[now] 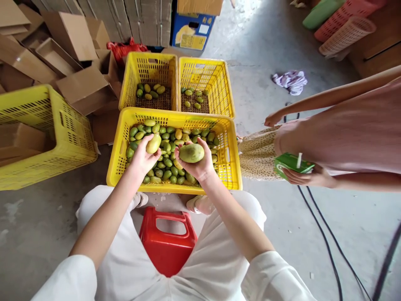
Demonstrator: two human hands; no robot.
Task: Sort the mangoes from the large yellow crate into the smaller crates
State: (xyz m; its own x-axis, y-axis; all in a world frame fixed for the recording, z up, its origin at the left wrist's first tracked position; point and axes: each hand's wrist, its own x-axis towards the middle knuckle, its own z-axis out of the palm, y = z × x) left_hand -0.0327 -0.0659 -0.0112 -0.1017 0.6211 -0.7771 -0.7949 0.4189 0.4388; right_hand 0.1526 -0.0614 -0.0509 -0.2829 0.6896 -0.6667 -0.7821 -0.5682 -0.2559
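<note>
My left hand (pixel 146 155) is closed around a yellow-green mango (pixel 153 144). A larger, greener mango (pixel 191 153) lies in my right hand (pixel 198 166), with the fingers and thumb curled about it. Both hands are above a big yellow plastic crate (pixel 175 189) that holds many green and yellowish mangoes (pixel 167 174). Behind it stand two smaller yellow crates: the left one (pixel 125 83) has several mangoes (pixel 154 94) on its bottom, and so does the right one (pixel 230 92).
A red stool (pixel 169 246) is between my legs. At right stands a person (pixel 338 129) holding a green drink carton (pixel 293 163). Black cables (pixel 326 238) run over the floor. Cardboard boxes (pixel 83 90) and another yellow crate (pixel 72 133) are at left.
</note>
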